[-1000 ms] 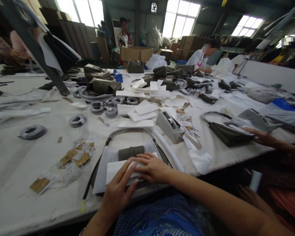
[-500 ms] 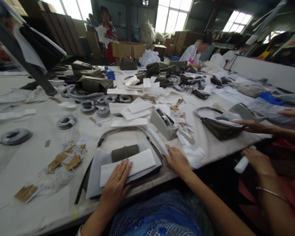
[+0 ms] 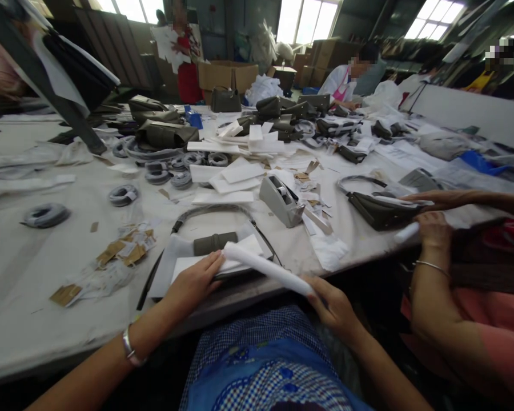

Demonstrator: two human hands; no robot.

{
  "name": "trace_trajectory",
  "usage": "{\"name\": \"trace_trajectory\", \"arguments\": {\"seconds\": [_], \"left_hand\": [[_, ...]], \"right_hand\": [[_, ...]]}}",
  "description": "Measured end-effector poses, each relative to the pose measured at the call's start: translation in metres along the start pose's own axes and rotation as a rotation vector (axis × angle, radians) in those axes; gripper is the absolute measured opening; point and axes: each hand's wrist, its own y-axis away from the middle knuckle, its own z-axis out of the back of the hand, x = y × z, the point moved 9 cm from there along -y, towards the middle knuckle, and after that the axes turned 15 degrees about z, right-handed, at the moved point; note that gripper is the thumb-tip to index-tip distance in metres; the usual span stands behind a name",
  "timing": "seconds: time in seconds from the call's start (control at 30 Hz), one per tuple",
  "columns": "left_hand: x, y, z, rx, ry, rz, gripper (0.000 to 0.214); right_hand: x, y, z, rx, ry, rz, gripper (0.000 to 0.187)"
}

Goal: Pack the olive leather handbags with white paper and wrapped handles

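A white foam roll [image 3: 269,269] is held up slantwise at the table's front edge. My right hand [image 3: 332,299] is closed round its near right end. Its other end points at the fingertips of my left hand [image 3: 199,279], close to or touching them. My left hand lies with fingers stretched over a folded white foam sheet [image 3: 184,264] on a dark olive handbag. The bag's wrapped handle [image 3: 214,210] arches away behind it, and an olive rolled piece [image 3: 215,244] lies on the pale lining sheet. The roll covers part of the bag.
A grey tape dispenser [image 3: 281,200] stands right of the bag. Brown tags [image 3: 126,245] and wrapped coils [image 3: 46,216] lie left. White foam sheets [image 3: 235,177] and more bags are piled behind. At right, a co-worker's hands [image 3: 434,228] handle another bag [image 3: 381,210] and a white roll.
My right hand has lifted the white foam roll from beside the bag and drawn it toward me, across the bag's front. My left hand stays at the foam sheet. The view has shifted.
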Motion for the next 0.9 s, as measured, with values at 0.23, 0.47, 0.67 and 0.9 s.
{"name": "trace_trajectory", "arguments": {"seconds": [0.23,0.47,0.67,0.9], "left_hand": [[0.003,-0.014,0.007,0.286,0.034,0.068,0.051],[0.004,-0.017,0.010,0.322,0.005,0.072,0.057],[0.001,-0.014,0.010,0.269,-0.020,0.099,0.057],[-0.010,-0.008,0.017,0.252,-0.019,0.115,0.071]], "right_hand": [[0.036,-0.006,-0.052,0.193,0.152,0.345,0.030],[0.048,-0.001,-0.056,0.247,0.207,0.555,0.025],[0.072,-0.031,-0.068,-0.015,0.250,0.553,0.024],[0.080,-0.075,-0.096,-0.319,0.375,0.461,0.018]]}}
